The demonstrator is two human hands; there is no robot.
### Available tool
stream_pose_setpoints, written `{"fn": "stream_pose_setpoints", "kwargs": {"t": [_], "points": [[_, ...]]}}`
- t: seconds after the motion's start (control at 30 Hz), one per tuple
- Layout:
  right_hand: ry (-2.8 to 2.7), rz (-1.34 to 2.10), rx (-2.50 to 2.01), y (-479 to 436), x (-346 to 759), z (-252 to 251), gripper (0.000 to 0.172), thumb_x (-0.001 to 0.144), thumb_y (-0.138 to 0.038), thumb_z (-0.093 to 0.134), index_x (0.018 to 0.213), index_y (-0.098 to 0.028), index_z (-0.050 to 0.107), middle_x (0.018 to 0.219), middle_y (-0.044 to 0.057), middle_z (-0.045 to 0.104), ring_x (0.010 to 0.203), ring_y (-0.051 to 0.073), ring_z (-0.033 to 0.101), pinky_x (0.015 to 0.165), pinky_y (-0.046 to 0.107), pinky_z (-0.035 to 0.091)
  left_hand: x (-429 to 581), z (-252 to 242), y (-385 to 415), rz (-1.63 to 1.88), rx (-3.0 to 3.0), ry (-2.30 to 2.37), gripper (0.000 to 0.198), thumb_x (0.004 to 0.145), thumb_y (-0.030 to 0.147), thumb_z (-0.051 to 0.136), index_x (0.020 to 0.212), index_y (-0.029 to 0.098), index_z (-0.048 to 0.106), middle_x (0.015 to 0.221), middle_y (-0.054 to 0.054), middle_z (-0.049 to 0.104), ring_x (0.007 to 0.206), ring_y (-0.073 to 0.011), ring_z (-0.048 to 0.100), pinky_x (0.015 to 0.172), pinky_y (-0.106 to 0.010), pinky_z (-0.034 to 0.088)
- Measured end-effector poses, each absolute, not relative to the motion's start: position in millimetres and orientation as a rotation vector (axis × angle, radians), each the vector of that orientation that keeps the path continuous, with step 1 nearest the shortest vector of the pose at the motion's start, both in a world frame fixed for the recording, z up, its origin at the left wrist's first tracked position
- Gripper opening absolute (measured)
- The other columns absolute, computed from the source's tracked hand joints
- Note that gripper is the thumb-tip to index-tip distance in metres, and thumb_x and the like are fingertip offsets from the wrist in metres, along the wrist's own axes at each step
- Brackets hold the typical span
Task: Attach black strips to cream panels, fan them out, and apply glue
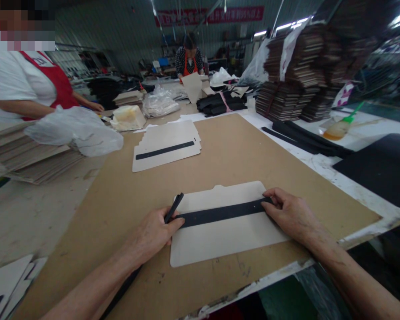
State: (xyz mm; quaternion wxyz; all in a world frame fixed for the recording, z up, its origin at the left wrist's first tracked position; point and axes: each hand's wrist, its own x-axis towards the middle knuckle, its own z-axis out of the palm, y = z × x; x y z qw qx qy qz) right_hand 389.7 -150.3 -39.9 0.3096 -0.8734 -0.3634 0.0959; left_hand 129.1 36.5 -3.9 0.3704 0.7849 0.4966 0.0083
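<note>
A pale cardboard panel (226, 238) lies on the brown work board in front of me. Across it runs a flat black strip (220, 214), slightly tilted up to the right. My left hand (163, 226) is closed at the strip's left end, thumb on top. More narrow black strips (175, 207) stick up out of the same hand, and their tail (123, 289) hangs below the wrist. My right hand (285, 211) pinches the strip's right end at the panel's edge. Farther back, stacked pale panels (168, 138) have a similar black strip on the top one.
Cardboard piles (33, 155) under a plastic bag (80, 129) stand at left, near a co-worker in a red apron (58, 82). Black strips (306, 138), a black sheet (383, 169) and a glue bottle (340, 127) lie at right. Tall brown stacks (296, 71) rise behind. Another person stands across.
</note>
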Motion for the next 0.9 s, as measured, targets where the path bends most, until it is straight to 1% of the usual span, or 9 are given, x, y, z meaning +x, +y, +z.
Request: {"fn": "stream_pose_setpoints", "kwargs": {"t": [0.33,0.5,0.6,0.7,0.8,0.9], "points": [[-0.958,0.235,-2.267,-153.5,394.0,-48.4,0.028,0.076,-0.040,0.057,0.096,-0.023,0.068,0.064,-0.002,0.061,0.060,0.017,0.058,0.059,0.031,0.042,125.3,-12.7,41.2,0.008,2.023,1.283,0.032,0.078,0.049,0.057,0.090,0.020,0.064,0.045,0.006,0.053,0.052,-0.0202,0.058,0.057,-0.028,0.037],[-0.964,0.434,-2.145,-161.4,400.6,-47.4,0.032,0.079,-0.040,0.060,0.105,-0.022,0.065,0.071,-0.001,0.063,0.063,0.017,0.058,0.059,0.030,0.043,121.9,-10.7,43.8,-0.043,1.975,1.250,0.031,0.072,0.049,0.060,0.086,0.021,0.061,0.050,0.005,0.058,0.058,-0.0200,0.058,0.063,-0.029,0.038],[-0.982,0.594,-2.034,-168.8,404.2,-48.7,0.026,0.084,-0.042,0.059,0.103,-0.024,0.062,0.077,-0.001,0.065,0.068,0.016,0.058,0.061,0.029,0.044,121.4,-11.0,45.6,-0.045,1.957,1.208,0.029,0.069,0.048,0.060,0.081,0.022,0.058,0.049,0.006,0.055,0.056,-0.0186,0.055,0.064,-0.029,0.037],[-0.988,0.703,-1.954,-175.1,406.1,-51.9,0.022,0.089,-0.044,0.057,0.097,-0.024,0.060,0.079,-0.001,0.065,0.069,0.015,0.056,0.060,0.028,0.042,121.3,-11.2,46.7,-0.061,1.945,1.197,0.028,0.066,0.049,0.060,0.077,0.023,0.058,0.049,0.006,0.055,0.058,-0.0193,0.055,0.065,-0.029,0.038],[-0.977,0.781,-1.900,-179.0,407.0,-54.6,0.023,0.091,-0.047,0.056,0.094,-0.024,0.060,0.080,-0.001,0.065,0.069,0.015,0.055,0.060,0.027,0.041,118.4,-11.8,48.7,-0.097,1.935,1.184,0.028,0.064,0.049,0.060,0.074,0.023,0.058,0.052,0.004,0.056,0.060,-0.0199,0.056,0.063,-0.028,0.038],[-1.006,0.825,-1.883,-180.7,407.6,-54.3,0.025,0.093,-0.048,0.054,0.093,-0.025,0.063,0.082,0.000,0.066,0.070,0.015,0.056,0.061,0.027,0.043,111.4,-14.0,52.5,-0.140,1.905,1.118,0.023,0.063,0.045,0.062,0.067,0.023,0.056,0.057,0.004,0.054,0.062,-0.0188,0.053,0.062,-0.027,0.038]]}}
